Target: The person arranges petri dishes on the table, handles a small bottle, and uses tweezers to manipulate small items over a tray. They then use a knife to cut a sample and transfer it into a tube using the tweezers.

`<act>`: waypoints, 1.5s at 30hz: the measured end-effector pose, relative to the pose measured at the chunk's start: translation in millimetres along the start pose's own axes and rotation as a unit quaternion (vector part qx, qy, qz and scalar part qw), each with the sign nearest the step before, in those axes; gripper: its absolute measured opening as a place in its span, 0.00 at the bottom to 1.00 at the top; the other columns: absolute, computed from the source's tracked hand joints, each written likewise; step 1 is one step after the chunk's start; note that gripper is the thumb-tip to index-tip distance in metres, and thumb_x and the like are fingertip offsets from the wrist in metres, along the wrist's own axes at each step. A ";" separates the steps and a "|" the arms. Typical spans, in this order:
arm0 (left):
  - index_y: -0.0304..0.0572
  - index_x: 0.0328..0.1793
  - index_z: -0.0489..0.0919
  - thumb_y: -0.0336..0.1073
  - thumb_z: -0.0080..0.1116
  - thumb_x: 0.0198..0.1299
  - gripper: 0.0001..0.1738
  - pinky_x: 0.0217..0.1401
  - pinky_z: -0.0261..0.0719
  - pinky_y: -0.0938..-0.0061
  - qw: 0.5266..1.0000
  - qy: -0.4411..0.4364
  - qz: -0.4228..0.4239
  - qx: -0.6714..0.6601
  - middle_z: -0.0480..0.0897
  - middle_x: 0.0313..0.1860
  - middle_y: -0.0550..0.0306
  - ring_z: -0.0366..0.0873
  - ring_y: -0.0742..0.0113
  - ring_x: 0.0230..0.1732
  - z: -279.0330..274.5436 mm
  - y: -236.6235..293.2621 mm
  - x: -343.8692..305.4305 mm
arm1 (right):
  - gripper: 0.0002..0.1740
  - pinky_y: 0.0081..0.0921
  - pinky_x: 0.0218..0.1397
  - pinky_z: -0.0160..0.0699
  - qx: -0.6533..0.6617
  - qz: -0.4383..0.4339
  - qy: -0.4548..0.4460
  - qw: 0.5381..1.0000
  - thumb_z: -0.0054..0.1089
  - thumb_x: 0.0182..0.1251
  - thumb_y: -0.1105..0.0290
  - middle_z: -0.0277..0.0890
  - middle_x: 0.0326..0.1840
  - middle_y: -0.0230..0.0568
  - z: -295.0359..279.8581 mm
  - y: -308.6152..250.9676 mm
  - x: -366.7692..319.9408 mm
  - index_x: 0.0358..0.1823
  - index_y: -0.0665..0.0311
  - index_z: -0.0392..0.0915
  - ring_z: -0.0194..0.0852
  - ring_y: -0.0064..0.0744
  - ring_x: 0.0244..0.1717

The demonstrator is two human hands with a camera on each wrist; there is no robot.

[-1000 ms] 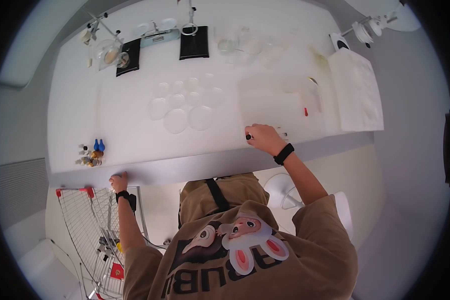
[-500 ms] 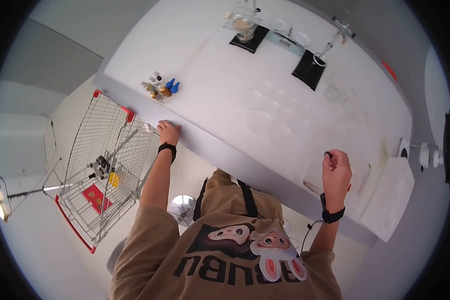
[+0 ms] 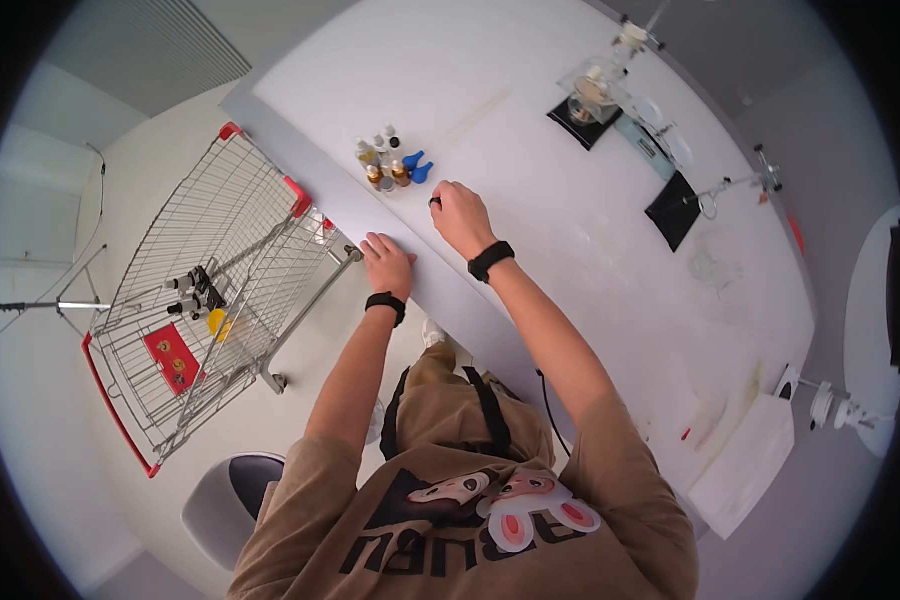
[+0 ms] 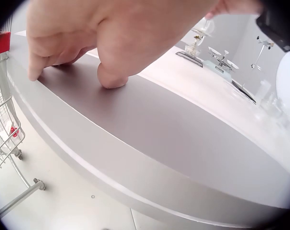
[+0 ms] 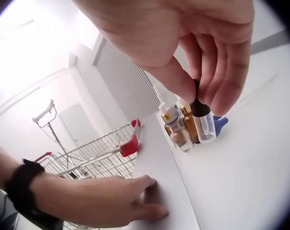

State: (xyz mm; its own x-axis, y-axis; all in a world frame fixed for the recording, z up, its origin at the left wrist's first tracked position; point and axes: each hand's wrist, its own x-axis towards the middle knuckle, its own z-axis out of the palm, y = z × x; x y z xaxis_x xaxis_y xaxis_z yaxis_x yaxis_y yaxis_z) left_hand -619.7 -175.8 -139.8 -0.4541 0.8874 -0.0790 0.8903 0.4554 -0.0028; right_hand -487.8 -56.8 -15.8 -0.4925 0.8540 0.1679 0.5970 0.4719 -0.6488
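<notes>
The white desk (image 3: pixel 580 230) fills much of the head view's upper right; a wire shopping cart (image 3: pixel 232 250) stands at the left; the left hand (image 3: pixel 388 265) rests near the centre on the desk's grey edge, its thumb spread from the other fingers; the right hand (image 3: pixel 462 217) is just above and right of it; small bottles (image 3: pixel 400 175) cluster at upper centre, beside two blue bulbs (image 3: pixel 423 173); right of centre in the right wrist view, the right fingers pinch a clear vial (image 5: pixel 206 128) by its black cap (image 5: pixel 200 109).
</notes>
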 end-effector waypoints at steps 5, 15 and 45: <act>0.20 0.74 0.62 0.58 0.66 0.59 0.52 0.75 0.68 0.52 0.999 0.044 -0.008 0.019 0.63 0.76 0.28 0.61 0.30 0.76 3.5 4.2 -5.7 | 0.05 0.47 0.48 0.83 -0.045 -0.050 -0.035 0.997 0.55 0.65 0.77 0.81 0.40 0.57 50.1 6.8 38.9 0.39 0.70 0.77 0.82 0.57 0.44; 0.16 0.74 0.59 0.53 0.65 0.62 0.49 0.74 0.70 0.50 1.000 0.015 0.001 0.003 0.61 0.76 0.24 0.59 0.24 0.75 -13.3 8.1 -8.1 | 0.11 0.47 0.52 0.80 -0.022 -0.006 -0.061 0.998 0.61 0.65 0.73 0.81 0.45 0.54 72.0 8.0 58.2 0.46 0.68 0.76 0.80 0.56 0.48; 0.29 0.55 0.81 0.52 0.64 0.62 0.29 0.58 0.80 0.52 0.977 -0.089 0.186 -0.058 0.85 0.51 0.34 0.84 0.39 0.53 -41.3 8.7 20.5 | 0.09 0.45 0.51 0.77 -0.163 0.472 0.255 0.828 0.59 0.64 0.73 0.81 0.39 0.47 -306.8 69.7 -527.0 0.45 0.64 0.79 0.78 0.52 0.47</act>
State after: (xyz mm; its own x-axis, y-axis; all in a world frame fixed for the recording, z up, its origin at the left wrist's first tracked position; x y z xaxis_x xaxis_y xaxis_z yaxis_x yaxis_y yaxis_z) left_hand -622.6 -150.7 -100.3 -0.0775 0.9713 -0.2247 0.9783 0.1176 0.1707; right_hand 7.7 -406.8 78.2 0.5722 0.8188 0.0465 0.7445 -0.4948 -0.4481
